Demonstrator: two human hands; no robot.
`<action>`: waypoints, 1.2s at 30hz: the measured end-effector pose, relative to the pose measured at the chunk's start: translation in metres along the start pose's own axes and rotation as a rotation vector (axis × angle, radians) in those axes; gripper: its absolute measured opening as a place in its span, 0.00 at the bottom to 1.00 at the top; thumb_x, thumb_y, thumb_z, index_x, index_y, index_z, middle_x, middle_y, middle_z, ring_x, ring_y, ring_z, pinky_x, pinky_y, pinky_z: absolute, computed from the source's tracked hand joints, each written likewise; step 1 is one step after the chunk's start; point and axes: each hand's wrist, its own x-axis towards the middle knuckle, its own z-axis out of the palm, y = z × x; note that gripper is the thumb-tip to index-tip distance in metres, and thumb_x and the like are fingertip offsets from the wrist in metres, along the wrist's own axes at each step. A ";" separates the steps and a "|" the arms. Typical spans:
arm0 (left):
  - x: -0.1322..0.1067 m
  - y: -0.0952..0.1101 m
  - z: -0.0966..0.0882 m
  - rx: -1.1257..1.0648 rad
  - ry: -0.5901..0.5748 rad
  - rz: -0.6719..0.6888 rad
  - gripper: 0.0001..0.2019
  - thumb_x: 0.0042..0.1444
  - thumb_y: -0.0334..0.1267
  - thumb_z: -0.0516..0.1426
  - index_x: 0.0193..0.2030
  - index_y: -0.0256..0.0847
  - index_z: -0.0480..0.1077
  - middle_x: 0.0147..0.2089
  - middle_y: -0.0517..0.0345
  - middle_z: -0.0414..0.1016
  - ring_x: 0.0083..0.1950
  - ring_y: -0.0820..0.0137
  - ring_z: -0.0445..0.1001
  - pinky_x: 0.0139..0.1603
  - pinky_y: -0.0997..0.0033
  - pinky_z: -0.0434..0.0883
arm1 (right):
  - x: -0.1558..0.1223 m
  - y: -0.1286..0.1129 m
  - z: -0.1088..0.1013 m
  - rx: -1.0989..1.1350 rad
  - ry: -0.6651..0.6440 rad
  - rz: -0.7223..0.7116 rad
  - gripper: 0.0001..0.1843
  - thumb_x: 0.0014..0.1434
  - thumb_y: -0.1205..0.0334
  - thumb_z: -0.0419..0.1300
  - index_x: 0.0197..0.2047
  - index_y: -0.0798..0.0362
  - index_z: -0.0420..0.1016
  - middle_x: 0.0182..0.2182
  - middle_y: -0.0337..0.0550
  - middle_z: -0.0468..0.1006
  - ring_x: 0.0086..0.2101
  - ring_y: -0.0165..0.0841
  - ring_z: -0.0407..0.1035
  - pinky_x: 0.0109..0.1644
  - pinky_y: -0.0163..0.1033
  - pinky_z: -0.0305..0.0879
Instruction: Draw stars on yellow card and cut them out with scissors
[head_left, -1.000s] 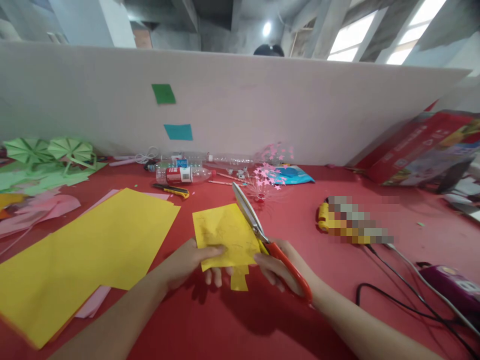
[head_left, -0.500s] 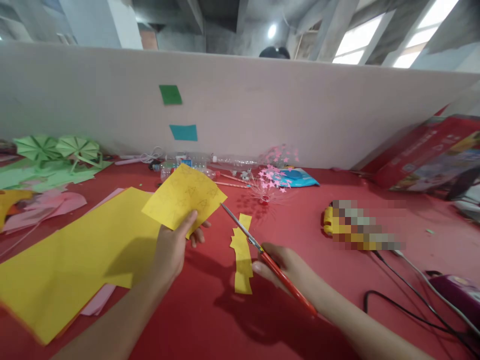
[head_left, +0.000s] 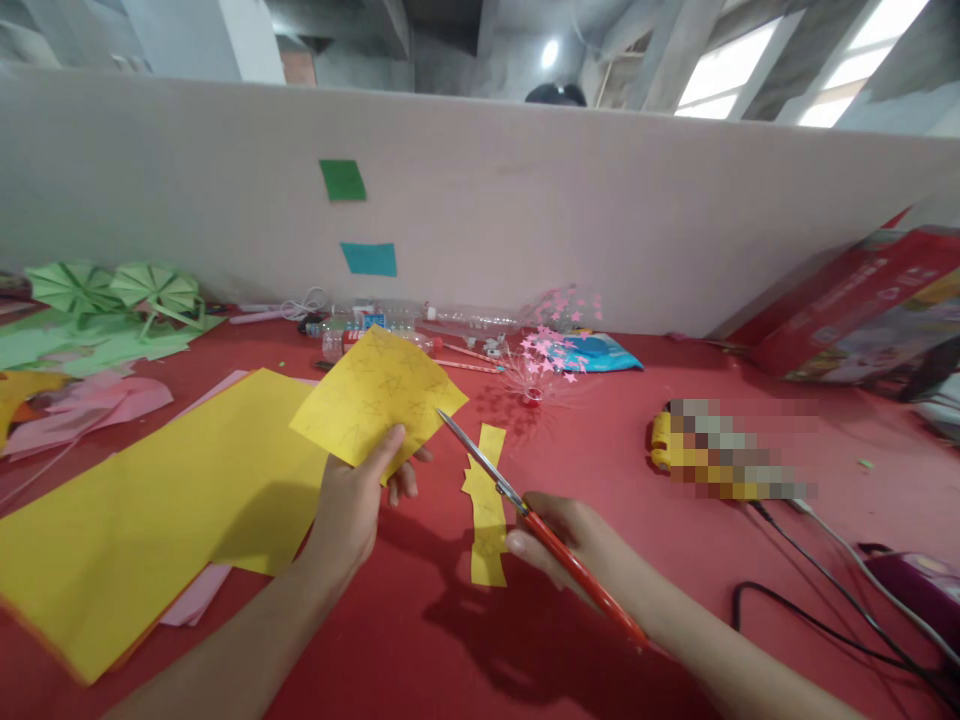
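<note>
Between the thumb and fingers of my left hand [head_left: 367,490] is a sheet of yellow paper [head_left: 375,390] with star outlines drawn on it, raised above the table. My right hand [head_left: 562,540] is wrapped round a pair of red-handled scissors [head_left: 577,570]. The blades point up and left, their tips at the right edge of the sheet. Whether the blades are parted is hard to make out. Below the blades, a cut yellow paper strip [head_left: 489,540] with a jagged left edge lies on the red table.
Larger yellow sheets [head_left: 225,470] lie at left over pink paper [head_left: 196,595]. Green folded paper pieces [head_left: 157,288], plastic bottles [head_left: 375,340], a pink star decoration [head_left: 544,355] and a blue packet [head_left: 604,352] line the back. At right are a yellow device [head_left: 661,442] with cables and a red box [head_left: 847,300].
The yellow sheet in my left hand has shifted slightly right, and the scissor tips now overlap its right edge further. The view has tilted a little.
</note>
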 end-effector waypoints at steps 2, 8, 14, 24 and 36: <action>0.000 0.000 0.000 -0.006 -0.002 0.002 0.10 0.51 0.43 0.61 0.30 0.37 0.72 0.24 0.59 0.76 0.15 0.79 0.63 0.14 0.79 0.57 | -0.001 -0.003 -0.001 0.017 -0.008 0.003 0.28 0.52 0.33 0.54 0.25 0.51 0.56 0.19 0.34 0.59 0.22 0.27 0.53 0.24 0.32 0.47; 0.003 0.001 -0.004 -0.007 0.064 0.015 0.10 0.52 0.43 0.61 0.29 0.37 0.72 0.17 0.62 0.70 0.16 0.78 0.62 0.15 0.79 0.57 | -0.002 -0.005 -0.001 -0.003 0.001 0.012 0.29 0.51 0.32 0.55 0.24 0.51 0.55 0.18 0.34 0.60 0.22 0.27 0.54 0.24 0.32 0.48; -0.005 0.000 0.003 0.017 -0.062 -0.022 0.10 0.52 0.43 0.60 0.29 0.37 0.71 0.20 0.61 0.73 0.15 0.78 0.64 0.14 0.79 0.56 | -0.002 -0.003 0.001 0.003 -0.018 0.011 0.29 0.52 0.33 0.55 0.24 0.51 0.56 0.17 0.34 0.61 0.20 0.27 0.55 0.22 0.32 0.48; -0.009 -0.008 0.003 0.002 -0.105 -0.028 0.11 0.54 0.45 0.60 0.34 0.39 0.70 0.26 0.59 0.78 0.15 0.78 0.65 0.14 0.79 0.57 | -0.004 -0.005 0.002 0.187 -0.060 0.048 0.28 0.53 0.34 0.55 0.24 0.51 0.57 0.13 0.31 0.60 0.15 0.24 0.53 0.19 0.30 0.48; -0.008 -0.008 0.003 0.043 -0.088 -0.020 0.12 0.53 0.46 0.60 0.29 0.39 0.70 0.25 0.58 0.77 0.15 0.78 0.64 0.14 0.78 0.57 | -0.003 -0.010 0.003 0.254 -0.092 0.173 0.25 0.53 0.37 0.56 0.25 0.51 0.58 0.10 0.29 0.60 0.10 0.22 0.51 0.13 0.28 0.48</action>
